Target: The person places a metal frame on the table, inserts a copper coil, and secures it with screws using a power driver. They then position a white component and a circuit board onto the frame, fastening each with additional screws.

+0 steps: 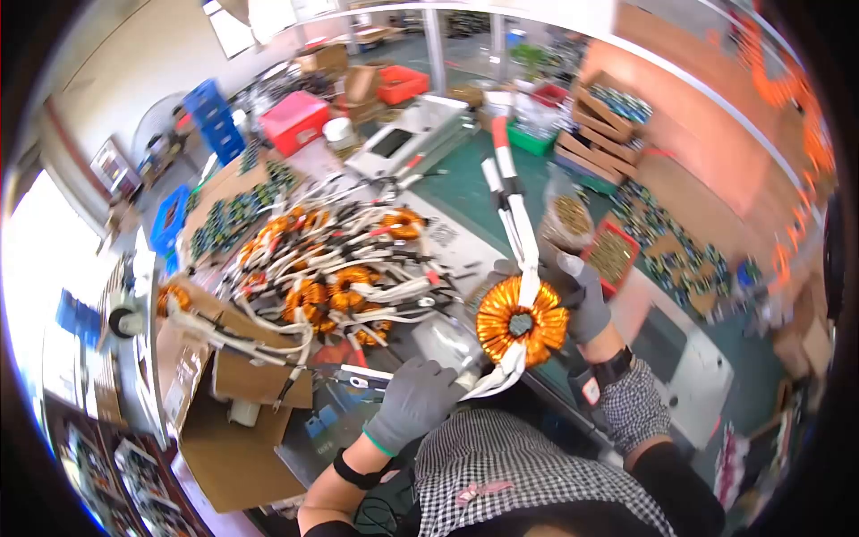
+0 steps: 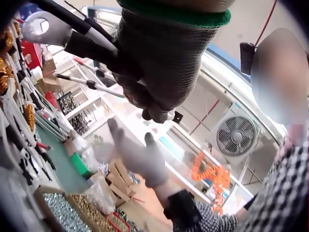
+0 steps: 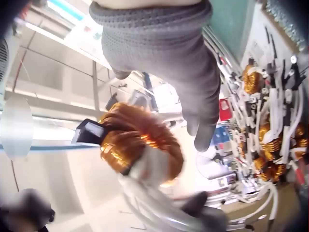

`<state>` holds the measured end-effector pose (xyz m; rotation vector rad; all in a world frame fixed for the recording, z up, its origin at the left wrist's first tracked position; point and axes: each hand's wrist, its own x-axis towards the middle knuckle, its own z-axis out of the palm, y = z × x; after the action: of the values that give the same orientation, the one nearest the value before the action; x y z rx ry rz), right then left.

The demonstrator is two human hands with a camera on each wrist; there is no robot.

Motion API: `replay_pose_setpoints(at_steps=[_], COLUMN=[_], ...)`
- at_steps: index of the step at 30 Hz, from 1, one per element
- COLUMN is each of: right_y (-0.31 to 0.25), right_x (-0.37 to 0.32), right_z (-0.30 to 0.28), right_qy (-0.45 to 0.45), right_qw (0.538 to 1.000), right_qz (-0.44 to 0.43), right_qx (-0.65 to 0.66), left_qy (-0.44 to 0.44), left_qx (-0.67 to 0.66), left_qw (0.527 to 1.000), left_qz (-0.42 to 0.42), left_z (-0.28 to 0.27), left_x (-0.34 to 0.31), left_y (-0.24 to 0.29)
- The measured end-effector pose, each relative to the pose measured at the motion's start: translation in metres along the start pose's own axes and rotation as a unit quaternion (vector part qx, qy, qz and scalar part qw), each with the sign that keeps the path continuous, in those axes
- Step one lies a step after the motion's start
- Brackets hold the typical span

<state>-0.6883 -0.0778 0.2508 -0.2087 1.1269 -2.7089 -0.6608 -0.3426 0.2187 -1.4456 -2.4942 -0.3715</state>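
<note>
A toroidal coil (image 1: 542, 333) wound with copper wire is held up in front of the body. My gloved left hand (image 1: 413, 404) grips its white-sleeved leads (image 1: 501, 376) below the ring. A metal lug (image 2: 46, 30) on a black-sleeved end sticks out past that hand. Other white leads (image 1: 517, 224) rise from the coil's top toward the back of the bench. My gloved right hand (image 1: 586, 304) is just behind the coil on the right, partly hidden by it. In the right wrist view its fingers (image 3: 205, 108) stretch out beside the ring, apart from it.
A heap of similar coils (image 1: 331, 286) with tangled leads covers the bench at left. A cardboard box (image 1: 237, 447) stands at front left. Behind the right hand are a bag of small brass-coloured parts (image 1: 568, 215) and a red tray (image 1: 611, 255). Cardboard trays (image 1: 599, 134) stack farther back.
</note>
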Motion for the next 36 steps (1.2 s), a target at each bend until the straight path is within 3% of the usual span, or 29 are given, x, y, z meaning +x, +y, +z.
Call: replay_pose_setpoints(at_steps=[1, 5, 7, 10, 13, 15, 17, 21, 23, 24, 25, 26, 28, 29, 30, 32, 35, 36], right_y=[-0.006, 0.0, 0.013, 0.038, 0.079, 0.11, 0.157, 0.205, 0.185, 0.152, 0.146, 0.136, 0.122, 0.123, 0.121, 0.115, 0.053, 0.022], right_x=[-0.029, -0.141, -0.191, -0.256, -0.306, -0.332, -0.346, -0.34, -0.327, -0.32, -0.325, -0.328, -0.363, -0.378, -0.4, -0.439, -0.453, -0.449], right_z=[-0.011, -0.036, -0.042, -0.056, -0.055, -0.06, -0.086, -0.125, -0.16, -0.157, -0.185, -0.197, -0.21, -0.204, -0.201, -0.187, -0.14, -0.128], right_qy=[0.027, 0.078, 0.079, 0.102, 0.162, 0.236, 0.225, 0.237, 0.253, 0.341, 0.337, 0.35, 0.485, 0.582, 0.602, 0.557, 0.436, 0.438], right_qw=[0.992, 0.991, 0.995, 0.982, 0.977, 0.962, 0.94, 0.905, 0.914, 0.894, 0.914, 0.915, 0.873, 0.812, 0.798, 0.823, 0.875, 0.874], right_qz=[-0.032, -0.058, -0.067, -0.102, -0.124, -0.064, 0.0, 0.053, -0.005, 0.004, 0.019, -0.055, -0.032, -0.026, 0.023, 0.096, 0.145, 0.085], right_qx=[-0.116, -0.096, 0.004, -0.126, -0.058, 0.12, 0.254, 0.35, 0.318, 0.289, 0.224, 0.19, -0.048, -0.046, -0.025, -0.053, -0.155, -0.191], left_qy=[-0.01, -0.039, -0.055, -0.059, -0.114, -0.164, -0.198, -0.276, -0.303, -0.282, -0.263, -0.242, -0.244, -0.238, -0.198, -0.187, -0.171, -0.216], left_qx=[-0.013, -0.029, -0.009, 0.02, 0.042, 0.02, -0.001, -0.018, -0.017, -0.036, -0.066, -0.098, -0.162, -0.151, -0.151, -0.166, -0.223, -0.21], left_qw=[1.0, 0.995, 0.992, 0.984, 0.972, 0.957, 0.94, 0.92, 0.922, 0.932, 0.94, 0.946, 0.944, 0.949, 0.96, 0.962, 0.958, 0.953], left_qz=[0.014, 0.083, 0.113, 0.165, 0.203, 0.238, 0.278, 0.278, 0.242, 0.226, 0.21, 0.192, 0.155, 0.141, 0.126, 0.106, 0.048, 0.01], left_z=[0.002, -0.006, -0.013, -0.009, 0.006, 0.026, 0.038, 0.068, 0.089, 0.101, 0.123, 0.142, 0.165, 0.189, 0.217, 0.258, 0.294, 0.297], left_x=[0.001, 0.031, 0.049, 0.073, 0.085, 0.087, 0.089, 0.08, 0.071, 0.068, 0.065, 0.063, 0.081, 0.086, 0.09, 0.106, 0.124, 0.132], left_y=[0.009, 0.029, 0.041, 0.058, 0.078, 0.088, 0.092, 0.084, 0.081, 0.085, 0.088, 0.095, 0.136, 0.152, 0.167, 0.193, 0.218, 0.227])
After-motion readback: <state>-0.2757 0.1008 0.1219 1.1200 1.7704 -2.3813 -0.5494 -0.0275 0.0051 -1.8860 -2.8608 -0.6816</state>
